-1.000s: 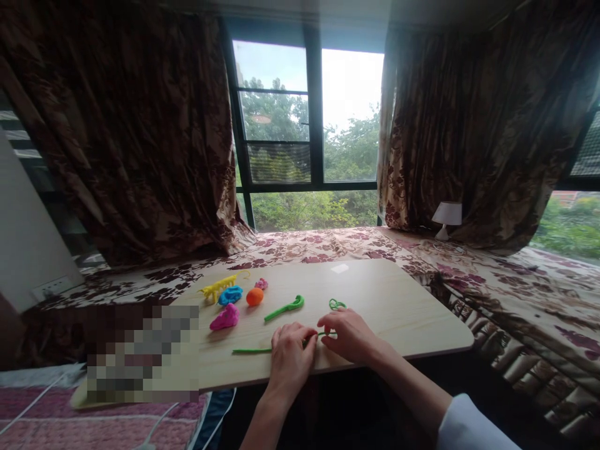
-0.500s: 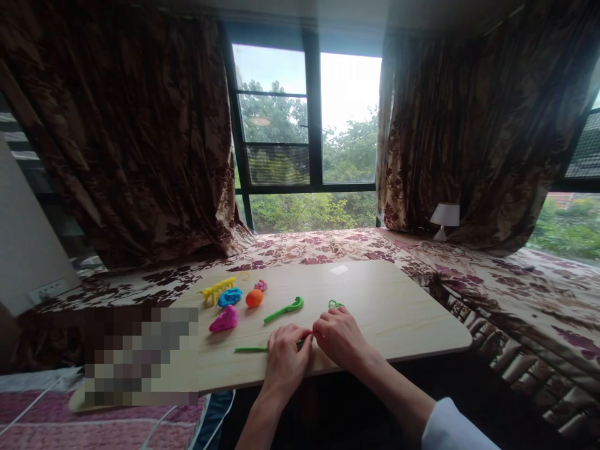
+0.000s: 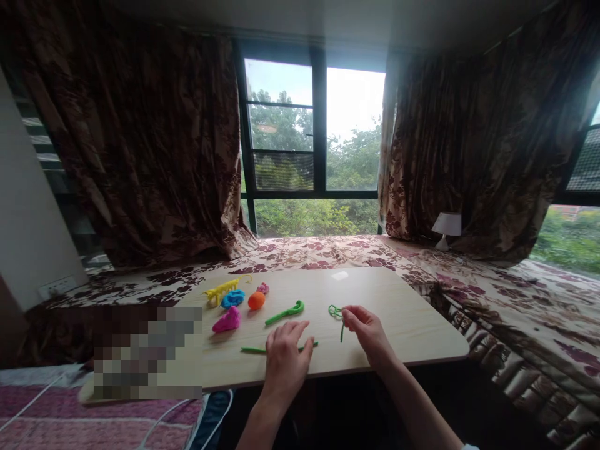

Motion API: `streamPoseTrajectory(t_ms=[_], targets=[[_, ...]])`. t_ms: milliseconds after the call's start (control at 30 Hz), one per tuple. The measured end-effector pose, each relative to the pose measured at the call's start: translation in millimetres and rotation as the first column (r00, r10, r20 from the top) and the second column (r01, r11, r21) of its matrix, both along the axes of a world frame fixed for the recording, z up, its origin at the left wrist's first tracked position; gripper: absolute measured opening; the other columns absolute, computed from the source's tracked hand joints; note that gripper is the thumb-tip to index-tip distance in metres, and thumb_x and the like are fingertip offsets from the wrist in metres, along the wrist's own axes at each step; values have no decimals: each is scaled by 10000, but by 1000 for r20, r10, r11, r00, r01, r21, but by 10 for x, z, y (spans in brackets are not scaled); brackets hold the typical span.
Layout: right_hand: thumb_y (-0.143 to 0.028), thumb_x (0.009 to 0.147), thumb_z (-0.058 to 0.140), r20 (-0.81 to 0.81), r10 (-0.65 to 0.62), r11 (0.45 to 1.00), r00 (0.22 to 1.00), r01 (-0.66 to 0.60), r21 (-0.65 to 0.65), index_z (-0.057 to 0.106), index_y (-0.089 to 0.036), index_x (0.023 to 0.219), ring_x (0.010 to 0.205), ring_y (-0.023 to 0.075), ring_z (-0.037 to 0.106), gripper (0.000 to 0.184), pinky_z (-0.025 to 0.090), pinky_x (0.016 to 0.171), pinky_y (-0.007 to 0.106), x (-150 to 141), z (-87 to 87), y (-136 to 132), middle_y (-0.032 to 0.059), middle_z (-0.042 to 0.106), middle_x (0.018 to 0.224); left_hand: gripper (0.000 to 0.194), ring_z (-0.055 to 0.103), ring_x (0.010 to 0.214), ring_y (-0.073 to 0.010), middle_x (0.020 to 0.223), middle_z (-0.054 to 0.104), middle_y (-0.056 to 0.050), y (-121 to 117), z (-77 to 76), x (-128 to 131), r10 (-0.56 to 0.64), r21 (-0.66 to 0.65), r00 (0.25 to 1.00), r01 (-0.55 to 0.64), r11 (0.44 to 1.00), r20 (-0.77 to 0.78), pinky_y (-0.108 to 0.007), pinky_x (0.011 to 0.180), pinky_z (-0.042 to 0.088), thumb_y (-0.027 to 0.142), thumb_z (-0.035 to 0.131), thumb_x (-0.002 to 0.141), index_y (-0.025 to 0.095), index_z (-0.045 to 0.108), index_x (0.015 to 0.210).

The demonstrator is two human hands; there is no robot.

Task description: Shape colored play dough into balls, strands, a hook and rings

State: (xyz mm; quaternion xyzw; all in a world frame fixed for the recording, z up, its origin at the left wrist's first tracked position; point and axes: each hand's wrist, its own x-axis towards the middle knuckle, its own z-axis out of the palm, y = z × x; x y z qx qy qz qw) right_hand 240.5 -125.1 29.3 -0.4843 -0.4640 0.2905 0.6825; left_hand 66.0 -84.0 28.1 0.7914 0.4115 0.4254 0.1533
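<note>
My left hand [image 3: 287, 351] lies over a long, thin green clay strand [image 3: 253, 350], fingers apart. Both ends of the strand stick out from under it. My right hand [image 3: 368, 331] is closed in a pinch on a short green clay strip [image 3: 342, 332] that hangs down from the fingertips. Close beyond those fingers are small green clay loops [image 3: 334, 310] on the table; whether the strip touches them I cannot tell. A thicker green clay piece with a curled end [image 3: 284, 314] rests beyond my left hand.
Several clay pieces sit at the table's [image 3: 403, 325] left: a yellow comb-like shape [image 3: 222, 290], a blue one [image 3: 233, 299], an orange ball [image 3: 255, 301], a small pink cluster [image 3: 263, 289] and a magenta lump [image 3: 227, 320]. A white lamp [image 3: 447, 225] stands on the far ledge.
My right hand has moved away from the left, to the right, with the short green strip in its pinch. My left fingers have spread, and the long strand's right end now shows.
</note>
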Motion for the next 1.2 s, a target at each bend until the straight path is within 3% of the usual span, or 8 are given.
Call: streamPoseTrajectory(t_ms=[100,200,300,433,767,900,967,1200], targets=[[-399,734,593,-133,14,999,991,-9,34,620,-147,824,655,140,530,269,402,648,270,-153,2,-63,22,608,688,320,523,1009,-196,1056,611,-53,-162,161,22,-141,-182,956,191,965,258,-337,897,371,350,447,800,205,592,1045],[-364,746,597,-190,73,994,979,-57,88,610,-157,844,716,148,546,230,408,701,281,-297,42,-121,28,623,739,340,581,890,-181,932,655,-37,-331,277,62,-219,-276,903,332,902,370,-297,814,425,378,500,771,196,590,1043],[-344,757,593,-199,82,993,977,-63,96,602,-157,849,703,142,543,208,410,700,282,-364,81,-184,30,628,735,284,595,762,-171,753,662,-16,-414,295,89,-190,-254,906,299,920,379,-283,763,433,373,527,749,178,643,919],[-330,764,588,-190,66,993,980,-47,107,598,-155,848,703,144,544,194,415,695,283,-364,81,-251,32,628,727,309,590,835,-175,856,666,-27,-418,260,95,-117,-276,891,258,926,439,-276,786,426,368,554,725,179,624,959],[-338,763,585,-68,70,995,995,-64,81,613,-168,854,700,142,536,195,416,655,263,-321,61,-301,23,616,751,237,569,708,-151,663,625,8,-472,325,64,-163,-266,924,263,927,346,-252,714,414,343,511,762,179,668,829],[-347,743,603,12,188,982,982,-188,25,603,-187,987,800,175,557,291,430,698,286,-281,95,-357,45,632,881,266,566,682,-149,660,627,11,-482,317,16,-168,-273,929,265,925,330,-246,684,418,348,512,763,183,662,906],[-342,735,612,63,241,970,968,-242,9,622,-184,948,802,177,559,265,432,701,284,-287,104,-381,41,636,860,275,576,701,-154,678,640,7,-490,322,5,-187,-275,927,282,919,325,-246,690,423,348,504,768,187,658,929],[-331,745,601,112,199,977,974,-206,51,638,-165,815,718,141,532,184,424,659,255,-322,145,-415,20,613,759,254,596,807,-171,842,681,-13,-514,349,-5,-233,-258,928,310,915,290,-256,770,417,324,518,757,202,663,927]])
